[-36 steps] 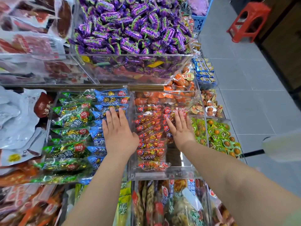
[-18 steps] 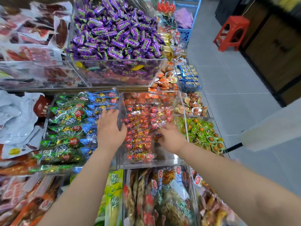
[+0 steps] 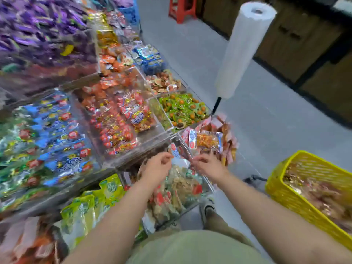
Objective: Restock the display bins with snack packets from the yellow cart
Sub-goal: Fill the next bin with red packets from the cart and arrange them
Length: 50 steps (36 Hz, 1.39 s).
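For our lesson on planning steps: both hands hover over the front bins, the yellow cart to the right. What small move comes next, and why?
Probably swing the right hand over to the yellow cart and grasp some packets. Neither it nor the left hand plainly holds anything, and the cart has stock inside.

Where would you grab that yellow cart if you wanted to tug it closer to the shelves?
Probably by the top rim of the yellow cart, at the end nearest the right hand, hooking the fingers over it from above. That rim looks bare and thick, the walls below are open lattice, and packets fill the inside, so there is little room to reach in.
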Motion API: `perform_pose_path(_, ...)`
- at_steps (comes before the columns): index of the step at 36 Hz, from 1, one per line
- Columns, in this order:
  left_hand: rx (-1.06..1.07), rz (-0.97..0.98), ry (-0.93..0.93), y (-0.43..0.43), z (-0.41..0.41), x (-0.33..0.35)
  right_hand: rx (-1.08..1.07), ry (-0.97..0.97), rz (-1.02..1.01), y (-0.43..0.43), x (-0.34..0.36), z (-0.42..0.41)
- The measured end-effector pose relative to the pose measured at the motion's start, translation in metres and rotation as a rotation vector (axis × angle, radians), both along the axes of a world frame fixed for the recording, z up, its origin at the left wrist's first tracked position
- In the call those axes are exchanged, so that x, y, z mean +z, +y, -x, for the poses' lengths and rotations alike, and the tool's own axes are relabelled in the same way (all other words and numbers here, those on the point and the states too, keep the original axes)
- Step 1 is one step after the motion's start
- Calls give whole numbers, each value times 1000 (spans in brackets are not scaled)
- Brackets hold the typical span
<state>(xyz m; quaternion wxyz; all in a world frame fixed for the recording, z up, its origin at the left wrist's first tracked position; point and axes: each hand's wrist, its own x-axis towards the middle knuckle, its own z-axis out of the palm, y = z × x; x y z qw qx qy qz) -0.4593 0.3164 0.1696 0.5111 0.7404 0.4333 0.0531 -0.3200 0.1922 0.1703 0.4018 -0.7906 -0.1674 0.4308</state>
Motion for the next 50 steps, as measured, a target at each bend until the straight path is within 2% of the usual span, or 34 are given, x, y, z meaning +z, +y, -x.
perform_pose_path(4, -98, 200, 136, -43, 3, -41, -206, 119, 144, -94, -32, 5)
perform_pose_path(7, -167, 260, 261, -75, 9, -62, -403, 226, 241, -166, -51, 17)
perform_pose_path(13, -150, 382, 469, -126, 8, -85, -785, 420, 349, -295, -75, 55)
perform_pose_path(19, -174, 396, 558, -168, -14, -92, -975, 559, 407, -390, -84, 78)
perform_pose_path(25, -136, 490, 553, -221, -60, -87, -1067, 587, 381, -460, -76, 57)
perform_pose_path(36, -352, 387, 545, -293, -152, -79, -1181, 580, 282, -522, -71, -20)
perform_pose_path(41, -381, 395, 617, -298, -195, -79, -1155, 641, 296, -513, -74, -54)
perform_pose_path(50, -498, 364, 682, -278, -314, -87, -1181, 543, 254, -485, -62, -164)
